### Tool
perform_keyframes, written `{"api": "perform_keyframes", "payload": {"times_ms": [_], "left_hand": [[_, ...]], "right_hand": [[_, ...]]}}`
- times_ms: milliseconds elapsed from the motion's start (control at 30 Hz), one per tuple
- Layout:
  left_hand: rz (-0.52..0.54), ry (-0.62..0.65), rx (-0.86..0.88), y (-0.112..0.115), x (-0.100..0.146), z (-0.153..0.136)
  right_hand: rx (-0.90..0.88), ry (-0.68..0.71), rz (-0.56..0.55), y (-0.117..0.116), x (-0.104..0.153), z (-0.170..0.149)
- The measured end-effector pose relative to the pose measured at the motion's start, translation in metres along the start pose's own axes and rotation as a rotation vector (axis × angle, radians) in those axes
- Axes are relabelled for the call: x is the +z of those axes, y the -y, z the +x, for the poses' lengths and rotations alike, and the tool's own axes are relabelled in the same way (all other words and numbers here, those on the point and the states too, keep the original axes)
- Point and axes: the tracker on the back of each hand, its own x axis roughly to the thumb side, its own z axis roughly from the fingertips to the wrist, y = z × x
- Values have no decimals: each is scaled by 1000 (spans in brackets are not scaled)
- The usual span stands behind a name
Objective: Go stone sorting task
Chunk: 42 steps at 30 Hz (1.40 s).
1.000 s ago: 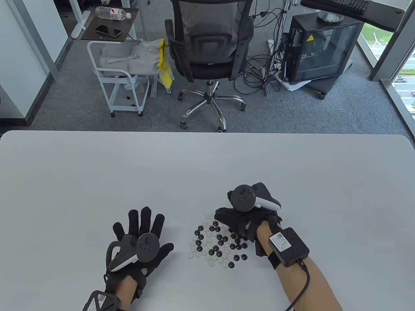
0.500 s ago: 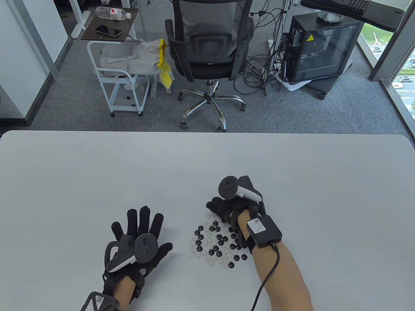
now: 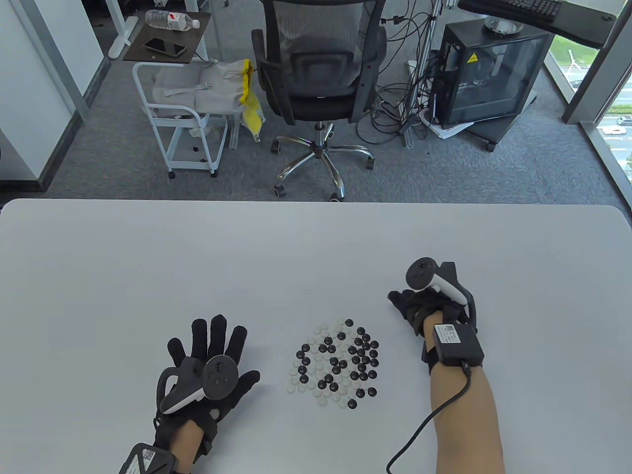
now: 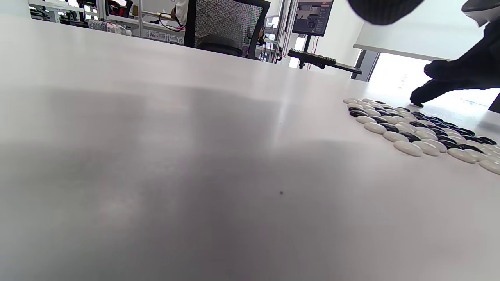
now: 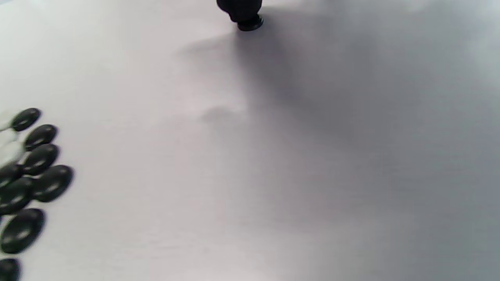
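A loose cluster of black and white Go stones (image 3: 335, 365) lies on the white table (image 3: 316, 247), also seen in the left wrist view (image 4: 414, 128). My left hand (image 3: 210, 353) rests flat to the left of it, fingers spread and holding nothing. My right hand (image 3: 412, 306) is to the right of the cluster with its fingers curled down to the table. In the right wrist view a fingertip (image 5: 240, 8) holds a single black stone (image 5: 250, 24) against the table, apart from the cluster's black stones (image 5: 35, 164).
Beyond the table's far edge stand an office chair (image 3: 316, 74), a white cart (image 3: 182, 123) and a black computer case (image 3: 489, 74) with cables on the floor. Bare tabletop surrounds the stones on all sides.
My right hand has left the top of the cluster and travelled to the right, onto bare table, bringing a black stone along. The left hand has stayed where it was.
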Motion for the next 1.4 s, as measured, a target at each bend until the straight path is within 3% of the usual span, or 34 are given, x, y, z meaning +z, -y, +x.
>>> {"api": "perform_keyframes", "payload": {"times_ms": [233,467,600,767,1033,1200,1400], "left_hand": [[7,-11,4,-1,4,-7],[-9,-2,-18,2,0,-3],[-10,3,-26,2,-1,-2],[-17,-3,-25,3,-1,-3],[-15,-7,-22,2,1,-4],[-5,-1,-25,1,2,-2],[-4,3,-22,1,2,-3]], "right_hand": [[24,-133,-21,9,24,-64],[47,-208,2,13,34,-78],[8,-79,-43,25,37,-51],[-68,175,89,30,39,9],[33,396,190,-1,28,93],[34,435,232,-19,16,114],[27,423,231,-31,4,111]]}}
